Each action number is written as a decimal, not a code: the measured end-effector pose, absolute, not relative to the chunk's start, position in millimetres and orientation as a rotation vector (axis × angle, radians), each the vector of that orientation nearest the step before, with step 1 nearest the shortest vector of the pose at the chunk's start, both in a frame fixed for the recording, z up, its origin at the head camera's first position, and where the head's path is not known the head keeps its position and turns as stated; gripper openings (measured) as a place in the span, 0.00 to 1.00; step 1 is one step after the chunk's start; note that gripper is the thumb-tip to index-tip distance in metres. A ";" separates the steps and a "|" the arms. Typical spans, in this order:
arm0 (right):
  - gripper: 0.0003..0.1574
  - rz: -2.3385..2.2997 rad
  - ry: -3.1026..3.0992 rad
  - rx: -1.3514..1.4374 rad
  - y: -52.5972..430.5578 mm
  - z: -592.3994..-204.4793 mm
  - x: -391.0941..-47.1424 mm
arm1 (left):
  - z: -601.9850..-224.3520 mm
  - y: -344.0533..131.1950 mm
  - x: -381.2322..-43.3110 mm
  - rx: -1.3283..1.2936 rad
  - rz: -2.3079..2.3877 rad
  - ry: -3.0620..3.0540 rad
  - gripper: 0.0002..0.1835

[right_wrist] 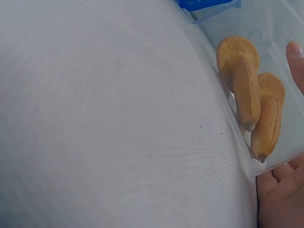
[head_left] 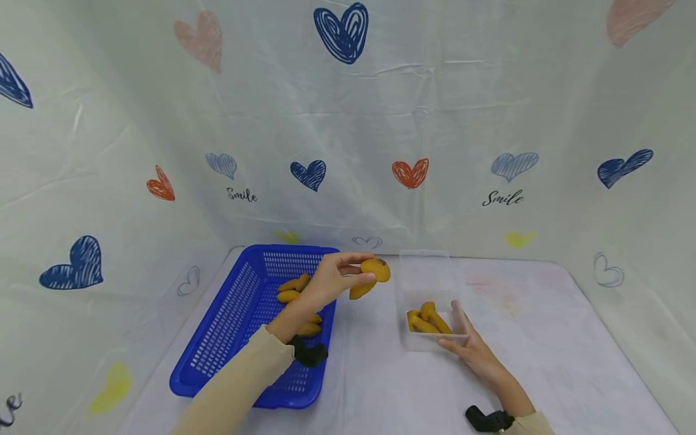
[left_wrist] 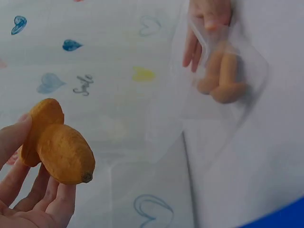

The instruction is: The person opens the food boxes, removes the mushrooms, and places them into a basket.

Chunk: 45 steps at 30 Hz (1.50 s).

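My left hand (head_left: 328, 281) pinches a lumpy yellow-orange fruit (left_wrist: 66, 152), like a short plump banana pair, between thumb and fingers. It holds the fruit in the air between the blue basket and the clear box; one dark tip shows in the left wrist view. The clear plastic box (head_left: 421, 342) stands on the table to the right, with two similar yellow fruits (right_wrist: 247, 90) inside, lying side by side. At its right front corner, my right hand (head_left: 475, 356) grips the box, thumb and fingers on either side of the wall.
A blue perforated basket (head_left: 217, 338) stands at the left, with several yellow fruits (head_left: 288, 296) in it, partly hidden behind the left forearm. A clear lid (head_left: 424, 272) stands open behind the box. White cloth (head_left: 544, 338) covers the table, and a heart-printed curtain (head_left: 348, 121) hangs behind.
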State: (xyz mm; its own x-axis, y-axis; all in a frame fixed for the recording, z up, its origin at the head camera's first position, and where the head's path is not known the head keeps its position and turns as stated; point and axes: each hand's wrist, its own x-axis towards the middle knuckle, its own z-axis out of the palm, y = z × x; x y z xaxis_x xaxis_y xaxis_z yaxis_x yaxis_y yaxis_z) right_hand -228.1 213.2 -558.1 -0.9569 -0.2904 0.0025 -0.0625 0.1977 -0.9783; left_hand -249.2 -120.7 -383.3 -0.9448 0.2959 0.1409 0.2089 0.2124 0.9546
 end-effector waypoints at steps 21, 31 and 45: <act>0.64 -1.878 2.256 -0.358 211.6 -557.8 -227.1 | -422.4 -243.6 -253.7 0.068 1.834 2.739 0.26; 0.64 -1.893 2.242 -0.369 213.4 -560.2 -226.2 | -450.0 -270.8 -263.9 -0.059 1.715 2.870 0.23; 0.64 -1.889 2.232 -0.377 214.6 -561.1 -226.9 | -486.8 -283.4 -278.2 -0.236 1.570 2.937 0.21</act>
